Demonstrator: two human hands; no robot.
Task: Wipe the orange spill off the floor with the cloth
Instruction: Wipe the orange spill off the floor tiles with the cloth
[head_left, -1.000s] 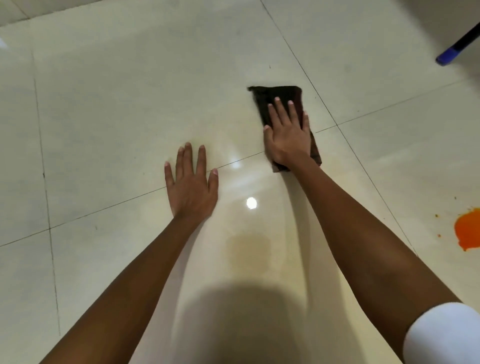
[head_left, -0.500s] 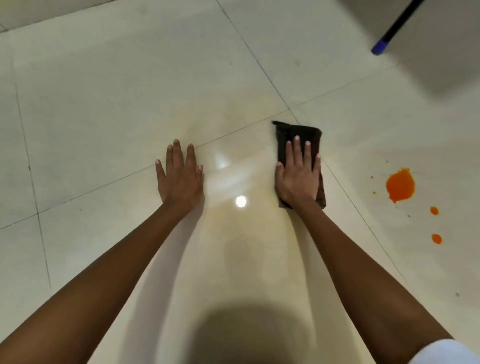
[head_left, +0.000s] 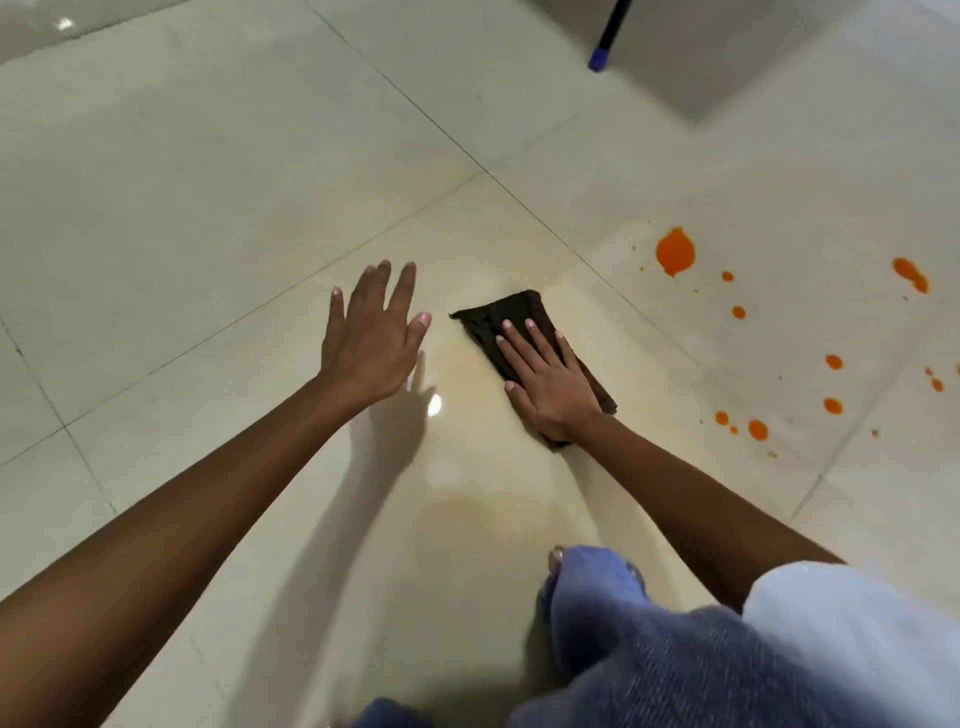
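Observation:
A dark folded cloth (head_left: 496, 318) lies flat on the cream tiled floor (head_left: 208, 197). My right hand (head_left: 545, 379) presses on it with straight fingers, covering its near half. My left hand (head_left: 371, 338) hovers just above the floor to the left of the cloth, fingers spread, its shadow below it. The orange spill (head_left: 674, 252) is a large blot to the right of the cloth, with several smaller orange drops (head_left: 757, 429) scattered further right and nearer. The cloth does not touch any of them.
A dark pole with a blue tip (head_left: 598, 58) stands at the top right beside a grey shadowed patch. My knee in blue jeans (head_left: 649, 649) fills the bottom right. A faint wet sheen (head_left: 467, 509) marks the floor below the cloth.
The view has swung right, showing more orange drops. My left hand has lifted off the floor. My right hand has drawn the cloth closer and turned it.

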